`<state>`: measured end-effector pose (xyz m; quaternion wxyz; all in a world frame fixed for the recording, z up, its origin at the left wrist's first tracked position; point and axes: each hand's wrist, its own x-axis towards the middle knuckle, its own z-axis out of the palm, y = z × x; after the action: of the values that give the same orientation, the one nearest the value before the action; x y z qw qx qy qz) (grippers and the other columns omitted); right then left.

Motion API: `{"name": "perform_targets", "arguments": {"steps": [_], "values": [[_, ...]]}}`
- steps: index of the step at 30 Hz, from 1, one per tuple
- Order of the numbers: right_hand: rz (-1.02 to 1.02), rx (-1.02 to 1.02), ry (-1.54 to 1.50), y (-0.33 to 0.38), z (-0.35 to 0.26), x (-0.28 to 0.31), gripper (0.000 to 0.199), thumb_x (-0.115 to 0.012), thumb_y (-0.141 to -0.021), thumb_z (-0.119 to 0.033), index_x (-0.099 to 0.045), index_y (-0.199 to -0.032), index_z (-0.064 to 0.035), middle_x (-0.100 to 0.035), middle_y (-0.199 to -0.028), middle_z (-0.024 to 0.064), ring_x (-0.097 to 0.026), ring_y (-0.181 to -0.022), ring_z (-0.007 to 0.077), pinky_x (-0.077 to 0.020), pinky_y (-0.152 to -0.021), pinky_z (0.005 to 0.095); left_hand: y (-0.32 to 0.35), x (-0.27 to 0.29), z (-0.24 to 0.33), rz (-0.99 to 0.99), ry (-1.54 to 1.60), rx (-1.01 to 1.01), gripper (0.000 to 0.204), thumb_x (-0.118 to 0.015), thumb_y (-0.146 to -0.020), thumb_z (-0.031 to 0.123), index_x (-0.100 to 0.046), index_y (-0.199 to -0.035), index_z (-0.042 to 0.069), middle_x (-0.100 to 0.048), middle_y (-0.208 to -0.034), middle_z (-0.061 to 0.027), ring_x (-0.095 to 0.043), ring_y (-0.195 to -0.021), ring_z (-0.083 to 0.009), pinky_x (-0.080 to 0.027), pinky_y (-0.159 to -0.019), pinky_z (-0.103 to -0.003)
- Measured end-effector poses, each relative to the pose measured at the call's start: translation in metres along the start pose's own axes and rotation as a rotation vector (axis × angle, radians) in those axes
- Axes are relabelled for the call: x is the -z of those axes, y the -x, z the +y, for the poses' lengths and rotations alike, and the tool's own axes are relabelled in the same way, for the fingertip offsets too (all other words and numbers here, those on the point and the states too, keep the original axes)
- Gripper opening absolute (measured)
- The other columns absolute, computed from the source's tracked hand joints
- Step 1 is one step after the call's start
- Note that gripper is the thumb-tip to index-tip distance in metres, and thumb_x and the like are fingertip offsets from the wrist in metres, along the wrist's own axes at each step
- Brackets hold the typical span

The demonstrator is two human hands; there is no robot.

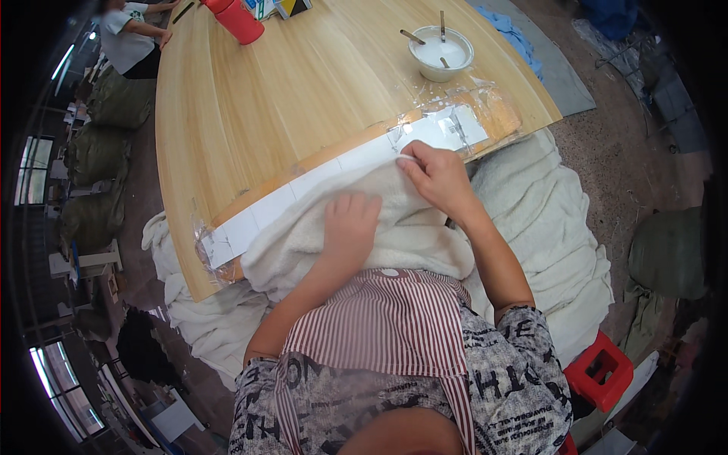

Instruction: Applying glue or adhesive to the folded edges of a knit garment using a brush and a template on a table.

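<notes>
A thick, fluffy white cloth (326, 182) lies bunched over the near edge of the wooden table. My right hand (436, 178) pinches its upper edge between thumb and fingers, just beside a white strip (307, 184) marked with thin lines. That strip runs along the table's near side, over an orange-brown board taped down with clear film. Slightly blurred, my left hand (351, 227) rests on top of the cloth with its fingers laid over it, gripping nothing that I can see. More white cloth (538, 220) hangs in folds at the right.
A white bowl (441, 54) of white paste with several sticks stands on the table (303, 98) at the far right. A red bottle (239, 21) is at the far left, near a person (130, 38) at the table's edge. A red stool (600, 371) stands at the lower right.
</notes>
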<state>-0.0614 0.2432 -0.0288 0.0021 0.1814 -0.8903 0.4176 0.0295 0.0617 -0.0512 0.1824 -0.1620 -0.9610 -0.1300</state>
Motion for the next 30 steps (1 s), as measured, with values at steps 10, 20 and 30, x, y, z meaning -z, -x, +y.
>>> {"name": "perform_targets", "arguments": {"steps": [10,20,30], "values": [[-0.157,-0.036,0.115,-0.049,0.030,-0.008,0.025,-0.059,-0.082,-0.027,-0.066,-0.090,-0.0038,-0.066,-0.080,0.0183,-0.063,-0.075,0.0340,-0.0477,-0.068,0.0409,-0.025,-0.005,-0.002,-0.035,0.297,0.010,0.026,-0.068,-0.069,0.008,-0.060,-0.094,0.005,-0.054,-0.096,-0.0123,-0.052,-0.095,-0.0305,-0.044,-0.082,-0.042],[-0.150,-0.088,0.146,-0.042,0.025,-0.002,0.024,-0.056,-0.086,-0.028,-0.063,-0.095,-0.0061,-0.065,-0.084,0.0204,-0.062,-0.081,0.0397,-0.0476,-0.070,0.0434,0.115,0.050,-0.056,0.222,-0.158,0.395,0.035,-0.052,-0.070,-0.003,-0.061,-0.104,0.001,-0.056,-0.113,-0.0196,-0.051,-0.109,-0.0371,-0.041,-0.091,-0.047],[-0.162,0.015,-0.047,-0.039,0.026,-0.028,0.014,-0.062,-0.087,-0.014,-0.059,-0.087,-0.0008,-0.053,-0.063,0.0036,-0.044,-0.060,0.0091,-0.0397,-0.058,0.0239,0.147,0.072,-0.113,0.483,0.926,1.052,0.013,-0.054,-0.088,0.000,-0.064,-0.096,0.001,-0.066,-0.087,-0.0054,-0.062,-0.077,-0.0136,-0.047,-0.069,-0.025]]}}
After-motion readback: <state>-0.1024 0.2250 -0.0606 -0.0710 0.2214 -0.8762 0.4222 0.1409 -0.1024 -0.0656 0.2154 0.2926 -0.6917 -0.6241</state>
